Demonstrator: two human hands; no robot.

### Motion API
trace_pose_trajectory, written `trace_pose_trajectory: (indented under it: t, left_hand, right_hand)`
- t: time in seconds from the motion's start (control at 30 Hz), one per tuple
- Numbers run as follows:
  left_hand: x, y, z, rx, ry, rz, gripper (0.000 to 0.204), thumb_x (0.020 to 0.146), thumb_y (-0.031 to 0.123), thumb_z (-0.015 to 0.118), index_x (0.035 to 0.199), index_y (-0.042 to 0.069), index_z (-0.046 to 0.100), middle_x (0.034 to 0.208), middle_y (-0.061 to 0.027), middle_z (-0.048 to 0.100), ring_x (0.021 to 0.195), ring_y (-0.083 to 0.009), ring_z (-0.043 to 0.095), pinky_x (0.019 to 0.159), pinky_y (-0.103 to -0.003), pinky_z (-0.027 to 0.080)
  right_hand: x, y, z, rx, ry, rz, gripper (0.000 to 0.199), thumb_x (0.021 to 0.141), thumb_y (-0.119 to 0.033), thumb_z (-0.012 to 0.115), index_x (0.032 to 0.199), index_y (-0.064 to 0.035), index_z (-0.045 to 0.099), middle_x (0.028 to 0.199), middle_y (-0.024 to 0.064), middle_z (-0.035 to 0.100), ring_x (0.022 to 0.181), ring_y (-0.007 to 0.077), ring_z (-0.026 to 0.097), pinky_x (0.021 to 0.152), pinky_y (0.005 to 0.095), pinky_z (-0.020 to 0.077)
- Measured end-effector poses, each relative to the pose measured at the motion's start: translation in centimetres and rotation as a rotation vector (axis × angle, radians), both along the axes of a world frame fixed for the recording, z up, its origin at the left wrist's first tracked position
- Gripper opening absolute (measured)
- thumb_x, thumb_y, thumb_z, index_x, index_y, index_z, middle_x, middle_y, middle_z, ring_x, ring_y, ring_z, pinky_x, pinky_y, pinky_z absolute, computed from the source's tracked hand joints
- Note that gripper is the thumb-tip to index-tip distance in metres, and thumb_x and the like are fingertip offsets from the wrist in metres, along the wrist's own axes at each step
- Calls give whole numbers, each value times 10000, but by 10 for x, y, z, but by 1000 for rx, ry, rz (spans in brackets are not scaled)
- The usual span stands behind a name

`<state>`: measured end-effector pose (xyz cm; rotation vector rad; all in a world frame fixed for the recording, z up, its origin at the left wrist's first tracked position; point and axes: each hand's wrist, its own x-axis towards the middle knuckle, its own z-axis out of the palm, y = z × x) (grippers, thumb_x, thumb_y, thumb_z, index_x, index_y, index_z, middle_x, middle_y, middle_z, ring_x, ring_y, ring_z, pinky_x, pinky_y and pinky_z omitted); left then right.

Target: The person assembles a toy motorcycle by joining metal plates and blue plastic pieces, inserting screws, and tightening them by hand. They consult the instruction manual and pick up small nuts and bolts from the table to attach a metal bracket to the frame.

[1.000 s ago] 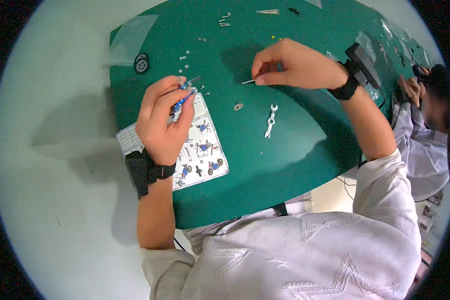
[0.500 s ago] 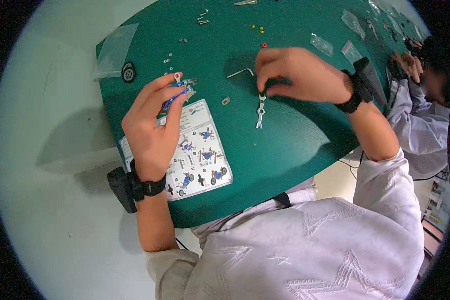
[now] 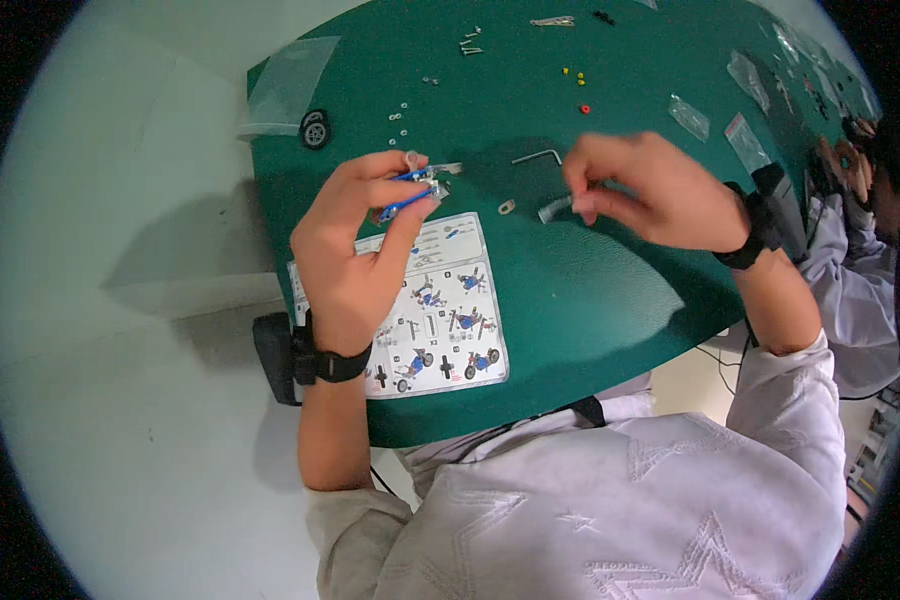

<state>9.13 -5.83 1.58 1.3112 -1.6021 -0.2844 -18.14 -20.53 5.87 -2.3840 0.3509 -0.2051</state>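
Observation:
My left hand (image 3: 348, 225) pinches a small blue and silver model assembly (image 3: 410, 197) above a printed instruction sheet (image 3: 460, 340). Over the green table, the fingers of my right hand (image 3: 650, 190) are closed on a small silver wrench (image 3: 556, 208), blurred by motion and partly hidden by the fingertips. Just beyond that hand lies a hex key (image 3: 538, 157). A small oval metal piece (image 3: 507, 207) rests on the table between my two hands.
Black wheels (image 3: 315, 130) and a clear plastic bag (image 3: 292, 88) lie at the left edge. Screws (image 3: 472, 42), small nuts (image 3: 398, 117), yellow pieces (image 3: 574, 76) and a red ring (image 3: 584, 109) are spread farther back. Another person's hand (image 3: 848, 165) is at the far right.
My right hand has picked up the wrench from the table and lifted it. The whole view has shifted, moving the table contents rightward. My left hand still holds the blue assembly.

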Motion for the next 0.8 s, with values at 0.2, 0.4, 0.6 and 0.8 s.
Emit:
trace_pose_trajectory:
  t: [0.2, 0.4, 0.6, 0.8]
  left_hand:
    - [-11, 9, 10, -188, -183, 49, 357, 726, -105, 845, 1009, 53, 695, 1120, -152, 718, 971, -283, 738, 812, -358, 607]
    - [-12, 11, 16, -165, -190, -11, 415, 673, -88, 874, 998, 84, 680, 1099, -134, 725, 944, -289, 726, 797, -356, 612]
    - [-13, 10, 15, -142, -184, -51, 384, 685, -91, 861, 983, 75, 683, 1088, -144, 738, 918, -282, 731, 772, -365, 614]
    - [-14, 12, 18, -147, -243, -59, 316, 693, -66, 852, 945, 48, 699, 1103, -151, 734, 924, -292, 736, 778, -359, 612]
  right_hand:
    - [33, 21, 9, -11, -349, -161, 110, 905, -80, 755, 1003, -40, 726, 846, 100, 740, 707, 234, 724, 616, 313, 531]
    - [38, 21, -3, -170, -435, -88, 135, 880, -52, 760, 1014, -52, 755, 894, 94, 746, 736, 267, 720, 613, 335, 545]
    - [38, 17, -6, -252, -462, 30, 162, 843, -29, 760, 1003, -5, 746, 955, 113, 765, 716, 241, 725, 589, 326, 560]
    - [41, 11, -16, -271, -527, 103, 202, 842, -7, 755, 1039, 13, 716, 966, 155, 771, 629, 220, 688, 521, 306, 517]
